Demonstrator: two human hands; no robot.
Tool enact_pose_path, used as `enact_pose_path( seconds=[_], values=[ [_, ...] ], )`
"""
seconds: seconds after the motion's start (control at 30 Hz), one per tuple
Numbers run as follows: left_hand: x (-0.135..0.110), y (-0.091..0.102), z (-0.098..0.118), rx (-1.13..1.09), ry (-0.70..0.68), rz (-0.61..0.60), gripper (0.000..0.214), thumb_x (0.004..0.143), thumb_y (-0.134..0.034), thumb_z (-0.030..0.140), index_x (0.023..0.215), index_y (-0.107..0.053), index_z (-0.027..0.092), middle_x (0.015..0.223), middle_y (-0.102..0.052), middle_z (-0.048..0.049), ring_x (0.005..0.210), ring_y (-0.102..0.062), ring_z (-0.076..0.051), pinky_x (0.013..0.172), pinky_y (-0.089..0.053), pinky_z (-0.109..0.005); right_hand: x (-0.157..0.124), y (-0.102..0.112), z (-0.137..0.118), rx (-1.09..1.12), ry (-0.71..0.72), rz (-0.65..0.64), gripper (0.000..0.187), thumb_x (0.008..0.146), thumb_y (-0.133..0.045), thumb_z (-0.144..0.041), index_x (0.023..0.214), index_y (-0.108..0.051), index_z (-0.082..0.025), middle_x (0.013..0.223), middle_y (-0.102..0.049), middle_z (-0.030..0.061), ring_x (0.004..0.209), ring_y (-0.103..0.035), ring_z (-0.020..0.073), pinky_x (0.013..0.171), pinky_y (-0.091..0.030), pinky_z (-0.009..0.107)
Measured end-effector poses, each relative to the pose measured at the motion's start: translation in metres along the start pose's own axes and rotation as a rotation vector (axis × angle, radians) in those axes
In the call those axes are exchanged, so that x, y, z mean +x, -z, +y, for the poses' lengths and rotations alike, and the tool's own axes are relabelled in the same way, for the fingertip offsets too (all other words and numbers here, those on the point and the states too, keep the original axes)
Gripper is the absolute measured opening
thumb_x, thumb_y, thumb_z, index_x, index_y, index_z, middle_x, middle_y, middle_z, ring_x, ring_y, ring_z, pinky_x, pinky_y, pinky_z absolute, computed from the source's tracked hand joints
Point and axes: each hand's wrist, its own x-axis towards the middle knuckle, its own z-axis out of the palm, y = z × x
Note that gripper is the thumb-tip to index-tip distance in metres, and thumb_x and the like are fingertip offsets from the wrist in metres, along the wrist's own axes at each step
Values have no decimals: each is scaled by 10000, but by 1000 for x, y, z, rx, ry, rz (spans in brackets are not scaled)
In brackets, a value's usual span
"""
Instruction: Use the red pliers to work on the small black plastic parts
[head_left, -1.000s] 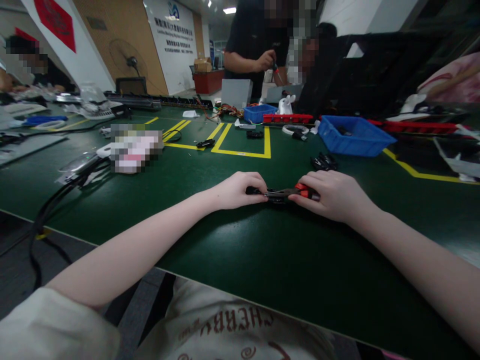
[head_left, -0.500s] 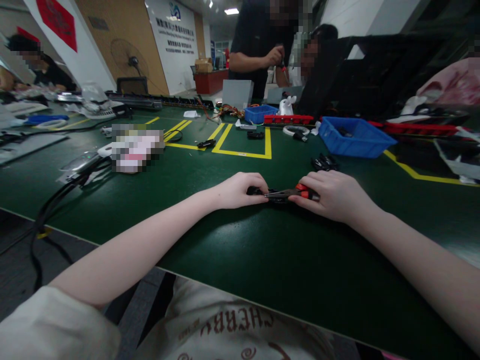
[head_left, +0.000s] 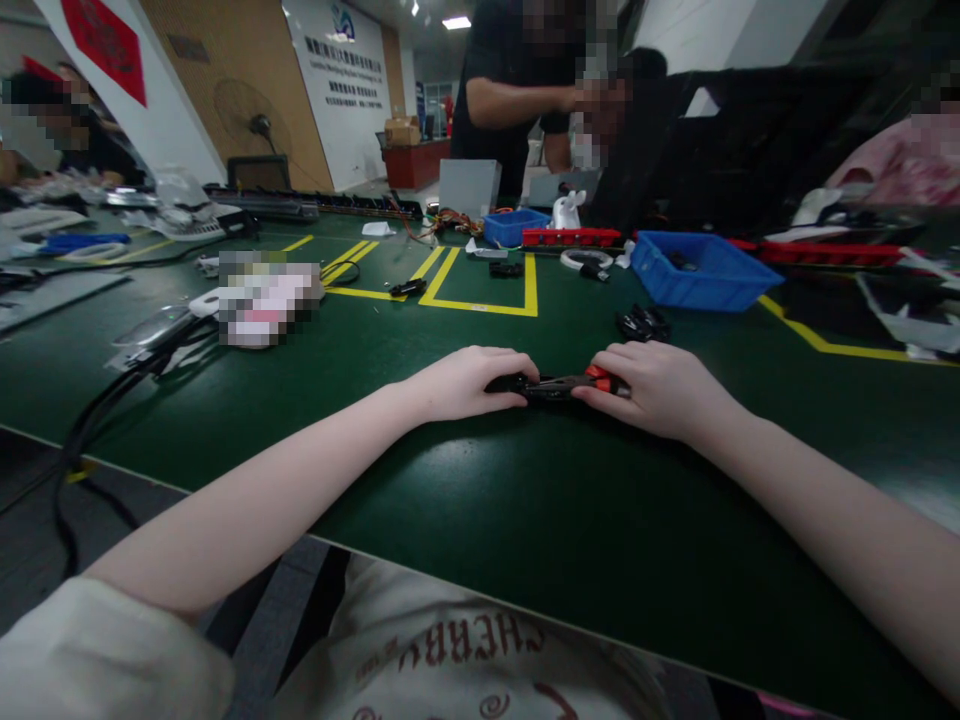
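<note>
My left hand (head_left: 480,382) pinches a small black part (head_left: 504,384) low over the green table (head_left: 465,520). Its exact kind is too small and dark to make out. In my right hand (head_left: 654,390) are red-handled pliers (head_left: 564,384), the fingers wrapped round the grips. Their long metal jaws point left and reach the black part beside my left fingertips. Whether the jaws are closed on it I cannot tell. Just behind my right hand lies a bundle of black cable-like pieces (head_left: 642,323).
A blue bin (head_left: 701,280) stands behind at the right, a smaller blue bin (head_left: 516,228) farther back. Black parts (head_left: 506,269) lie by yellow tape lines. Dark cables (head_left: 112,400) hang over the left edge. Across the table a person (head_left: 502,100) works beside a large black panel (head_left: 720,150).
My hands stay almost in place, with the pliers still at the black part. The view has shifted slightly. The person across the table has raised their arms.
</note>
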Motion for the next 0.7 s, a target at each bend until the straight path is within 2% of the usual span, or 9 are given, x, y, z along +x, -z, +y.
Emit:
enact_pose_path(
  seconds=[0.13,0.3,0.5,0.7],
  values=[
    [-1,0,0,80,-30,-23,273,1004,-637,251,1273,-654,203,1303,-719,-98,1207,-691,-247,1032,-535,-397,-1,-1,0,13,-9,3,528,997,-410,-640,843,-667,-206,787,-689,89,688,-597,212,626,-390,334],
    [-1,1,0,105,-33,-33,229,1004,-640,238,1224,-688,193,1333,-720,-102,1241,-693,-253,1049,-541,-390,0,-1,-1,-7,10,-8,537,996,-414,-653,853,-667,-201,825,-709,102,706,-600,220,648,-395,346],
    [0,2,0,80,-42,-33,217,1004,-645,239,1204,-699,173,1232,-756,-95,1153,-726,-236,996,-561,-366,-2,-1,6,-52,-8,1,584,1002,-365,-681,886,-665,-193,859,-718,109,757,-628,241,674,-420,358],
    [2,4,2,172,-27,-37,208,1052,-534,223,1136,-712,156,1194,-754,-109,1053,-736,-228,916,-558,-339,-7,0,15,-70,-69,-10,617,990,-349,-711,886,-668,-194,835,-707,106,721,-622,234,641,-421,349]
  ],
)
